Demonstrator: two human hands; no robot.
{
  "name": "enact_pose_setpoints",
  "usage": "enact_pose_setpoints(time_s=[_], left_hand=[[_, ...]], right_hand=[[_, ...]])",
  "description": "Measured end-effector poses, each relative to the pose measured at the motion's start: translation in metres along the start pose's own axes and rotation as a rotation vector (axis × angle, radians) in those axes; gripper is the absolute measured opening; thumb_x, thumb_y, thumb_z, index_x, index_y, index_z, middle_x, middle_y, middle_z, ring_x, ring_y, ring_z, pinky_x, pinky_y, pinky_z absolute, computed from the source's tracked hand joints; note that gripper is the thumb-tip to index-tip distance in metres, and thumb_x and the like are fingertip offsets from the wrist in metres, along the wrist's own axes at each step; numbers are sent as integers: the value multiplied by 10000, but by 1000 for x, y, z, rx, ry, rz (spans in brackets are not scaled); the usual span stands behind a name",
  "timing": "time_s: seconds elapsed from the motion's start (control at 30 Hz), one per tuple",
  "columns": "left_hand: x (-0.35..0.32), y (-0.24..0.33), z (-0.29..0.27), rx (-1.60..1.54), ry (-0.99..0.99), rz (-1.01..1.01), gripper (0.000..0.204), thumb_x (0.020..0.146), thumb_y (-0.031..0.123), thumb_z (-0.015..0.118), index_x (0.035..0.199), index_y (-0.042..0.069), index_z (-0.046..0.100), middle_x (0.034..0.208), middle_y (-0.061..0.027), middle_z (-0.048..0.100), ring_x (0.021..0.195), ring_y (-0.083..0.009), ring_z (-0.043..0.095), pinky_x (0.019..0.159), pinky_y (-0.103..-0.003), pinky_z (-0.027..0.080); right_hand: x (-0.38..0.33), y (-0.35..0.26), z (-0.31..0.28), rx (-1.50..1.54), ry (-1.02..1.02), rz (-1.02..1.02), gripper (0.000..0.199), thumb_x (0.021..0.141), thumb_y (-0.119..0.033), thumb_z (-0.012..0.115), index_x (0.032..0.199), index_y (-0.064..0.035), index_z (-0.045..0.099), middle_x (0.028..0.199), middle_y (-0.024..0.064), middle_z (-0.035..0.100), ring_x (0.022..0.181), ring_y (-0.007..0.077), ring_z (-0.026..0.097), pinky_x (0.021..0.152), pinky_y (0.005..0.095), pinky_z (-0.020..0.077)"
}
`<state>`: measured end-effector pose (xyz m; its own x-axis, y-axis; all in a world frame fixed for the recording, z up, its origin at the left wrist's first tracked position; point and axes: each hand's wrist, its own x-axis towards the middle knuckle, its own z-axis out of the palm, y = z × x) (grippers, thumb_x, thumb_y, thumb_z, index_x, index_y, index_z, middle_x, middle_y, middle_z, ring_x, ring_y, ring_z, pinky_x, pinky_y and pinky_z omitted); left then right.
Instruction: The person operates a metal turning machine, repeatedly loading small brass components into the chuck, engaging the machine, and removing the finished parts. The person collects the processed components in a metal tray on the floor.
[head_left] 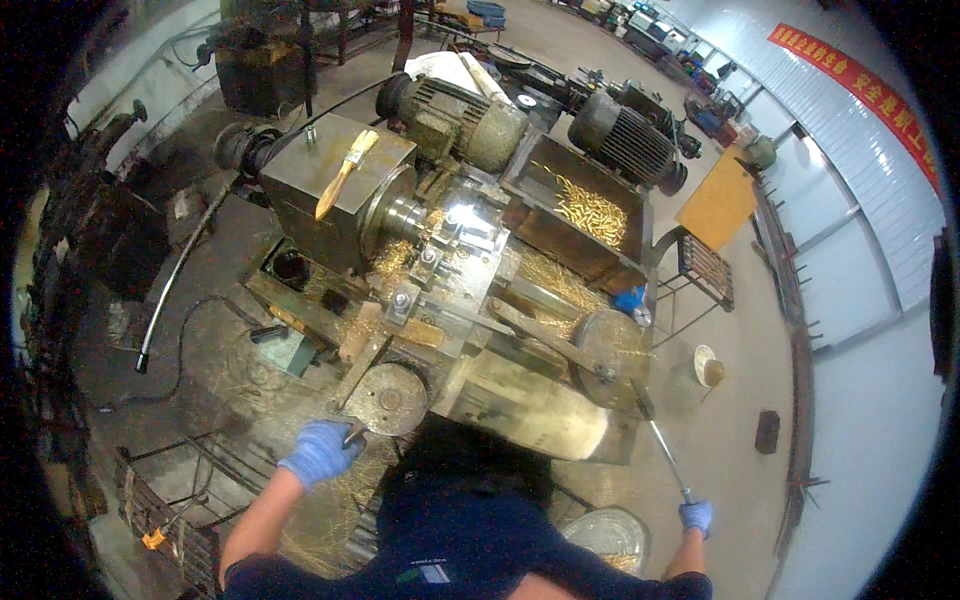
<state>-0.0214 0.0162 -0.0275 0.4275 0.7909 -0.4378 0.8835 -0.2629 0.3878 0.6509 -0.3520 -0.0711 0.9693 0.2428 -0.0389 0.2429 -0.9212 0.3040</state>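
I am at a small metal lathe, both hands in blue knit gloves. My left hand (322,453) is closed around the handle at the rim of a round metal handwheel (388,400). Out to the right, my right hand (697,516) grips the end of a long metal lever (664,445), which runs up to a larger round disc (606,348). Between them lies the tool slide (455,265) with its bolts and clamp blocks, strewn with brass chips. Beside it sits the spindle nose (403,218) on the grey headstock (330,165). Any workpiece there is too small to tell.
A wooden-handled brush (345,178) rests on the headstock. Behind the slide, a metal trough (530,190) holds many small brass pieces (592,212). Two electric motors (455,122) (625,135) stand at the back. A round pan (610,530) is beside me; a rack (703,268) stands right.
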Motion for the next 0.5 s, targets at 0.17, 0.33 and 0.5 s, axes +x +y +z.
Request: enact_pose_setpoints(time_s=[0.17, 0.33, 0.5], left_hand=[[1, -2, 0, 14, -18, 17, 375, 820, 415, 488, 790, 67, 624, 755, -189, 618, 727, -356, 598, 677, -447, 459], [4, -11, 11, 3, 37, 37, 365, 781, 427, 540, 779, 70, 615, 696, -199, 600, 680, -370, 585, 643, -456, 456], [2, -10, 8, 8, 74, 52, 349, 764, 414, 562, 790, 70, 615, 719, -193, 604, 694, -367, 585, 648, -452, 454]], right_hand=[[14, 25, 27, -64, -63, 6, 413, 629, -388, 710, 789, -12, 654, 847, 214, 629, 816, 344, 618, 723, 396, 493], [4, 27, 36, -71, -37, -32, 408, 628, -383, 709, 783, -10, 652, 871, 223, 624, 829, 342, 616, 725, 401, 489], [-27, 28, 42, -63, 5, -58, 352, 653, -370, 640, 715, -24, 663, 753, 177, 639, 715, 342, 624, 651, 424, 492]])
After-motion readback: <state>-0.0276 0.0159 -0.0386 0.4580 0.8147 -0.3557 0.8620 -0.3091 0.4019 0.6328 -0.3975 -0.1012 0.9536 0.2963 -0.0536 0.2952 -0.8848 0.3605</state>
